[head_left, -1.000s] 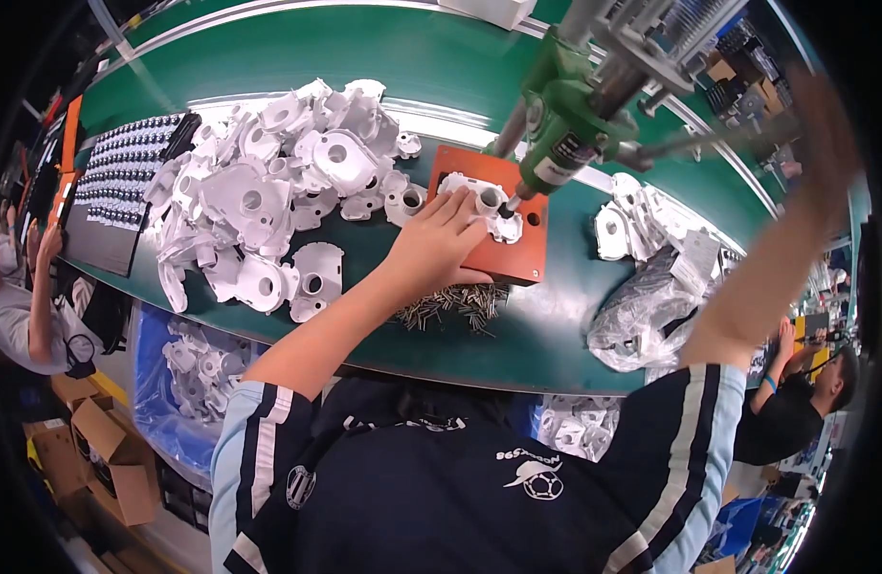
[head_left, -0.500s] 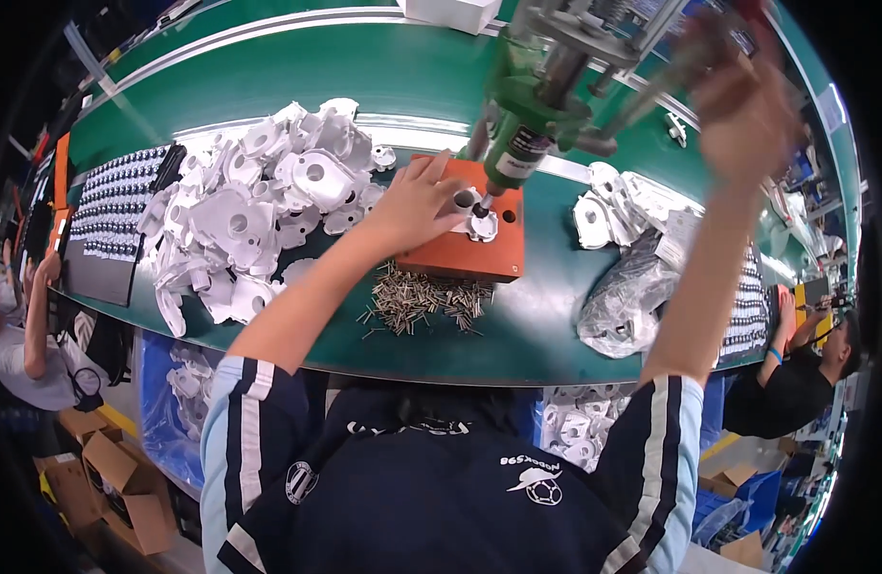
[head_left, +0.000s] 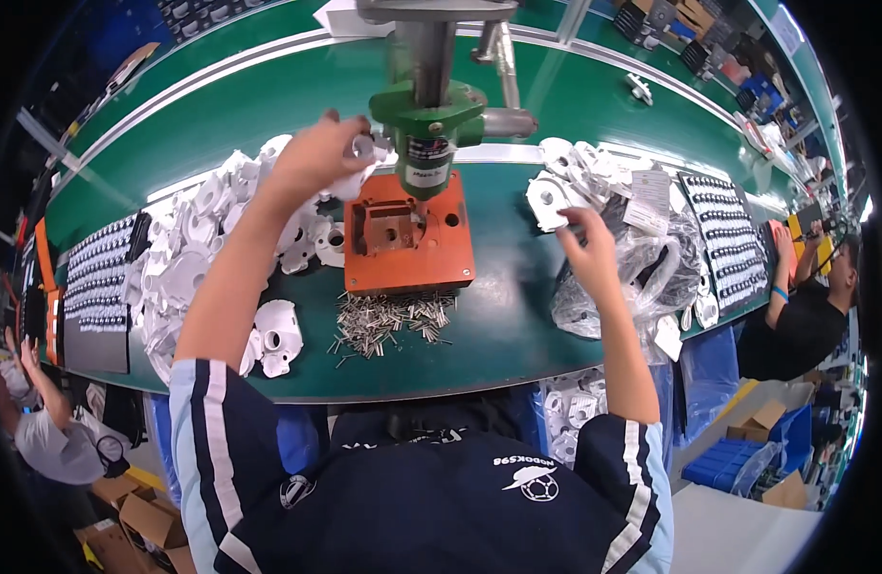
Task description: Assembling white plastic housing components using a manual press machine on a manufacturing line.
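My left hand point(head_left: 316, 163) is raised at the far left of the orange fixture block point(head_left: 407, 277), its fingers closed on a white cast housing point(head_left: 350, 182) that they partly cover. The block's recess is bare, with the green press head point(head_left: 426, 134) and its tip above it. My right hand point(head_left: 591, 253) is out to the right, thumb and fingers apart, at the near edge of another white housing point(head_left: 548, 198). Whether they touch it, I cannot tell. A heap of small metal pins point(head_left: 388, 320) lies against the block's near side.
White housings point(head_left: 187, 258) form a large pile on the left. To the right lies a clear plastic bag point(head_left: 580, 311). Trays of small round parts point(head_left: 101, 277) stand at far left and far right. A co-worker point(head_left: 809, 287) works at the right.
My right hand has come down from the press lever to the housings on the right. My left hand has lifted the housing off the block, up and leftward. The view has shifted.
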Demonstrator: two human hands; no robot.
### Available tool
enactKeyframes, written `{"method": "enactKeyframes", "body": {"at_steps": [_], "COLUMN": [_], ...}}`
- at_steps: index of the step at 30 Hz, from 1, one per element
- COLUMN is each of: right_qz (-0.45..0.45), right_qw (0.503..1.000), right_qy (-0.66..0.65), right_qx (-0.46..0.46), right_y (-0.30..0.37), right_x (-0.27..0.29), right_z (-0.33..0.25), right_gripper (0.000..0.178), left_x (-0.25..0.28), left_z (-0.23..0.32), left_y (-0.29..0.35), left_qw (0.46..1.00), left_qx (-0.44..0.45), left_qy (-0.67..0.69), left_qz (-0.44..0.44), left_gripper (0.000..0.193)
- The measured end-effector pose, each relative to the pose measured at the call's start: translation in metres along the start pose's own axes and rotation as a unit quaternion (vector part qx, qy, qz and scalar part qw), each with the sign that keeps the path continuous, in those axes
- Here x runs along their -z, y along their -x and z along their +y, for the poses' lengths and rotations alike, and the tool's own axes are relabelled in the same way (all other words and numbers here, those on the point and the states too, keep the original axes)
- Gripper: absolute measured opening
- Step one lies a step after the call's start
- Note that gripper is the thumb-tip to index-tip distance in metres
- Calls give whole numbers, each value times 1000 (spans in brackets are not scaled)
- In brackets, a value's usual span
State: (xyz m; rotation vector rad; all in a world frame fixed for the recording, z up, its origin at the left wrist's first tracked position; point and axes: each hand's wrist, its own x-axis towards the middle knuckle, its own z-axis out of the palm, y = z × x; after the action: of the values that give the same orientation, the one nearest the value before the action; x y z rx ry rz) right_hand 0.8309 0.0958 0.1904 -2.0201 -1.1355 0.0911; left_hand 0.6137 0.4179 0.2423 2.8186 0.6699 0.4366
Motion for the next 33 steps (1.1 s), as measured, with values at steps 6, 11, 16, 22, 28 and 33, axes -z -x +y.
{"method": "enactKeyframes", "body": {"at_steps": [6, 11, 16, 22, 28, 33], "right_qz": [14, 74, 87, 199, 243, 111], "right_qw": [959, 931, 926, 953, 965, 931], "right_qy": [281, 356, 367, 226, 102, -334], "right_qx": [25, 4, -24, 18, -15, -95], "right_y": [19, -1, -10, -6, 6, 23], "right_x": [-49, -64, -55, -29, -15, 1], "right_z": [9, 5, 5, 12, 1, -16], "right_gripper": [53, 59, 35, 18, 19, 24], "left_x": [-53, -36, 39, 27, 36, 61], "left_z": [-43, -29, -23, -60, -55, -17], "left_y": [-66, -39, 50, 119, 119, 131], "left_qw": [974, 971, 962, 947, 965, 929], "left_qx": [136, 44, 227, 200, 151, 262], "left_qy": [95, 199, -112, -250, -139, 244], "left_qz": [153, 127, -102, 8, 165, 91], "left_gripper": [65, 51, 40, 50, 29, 25]}}
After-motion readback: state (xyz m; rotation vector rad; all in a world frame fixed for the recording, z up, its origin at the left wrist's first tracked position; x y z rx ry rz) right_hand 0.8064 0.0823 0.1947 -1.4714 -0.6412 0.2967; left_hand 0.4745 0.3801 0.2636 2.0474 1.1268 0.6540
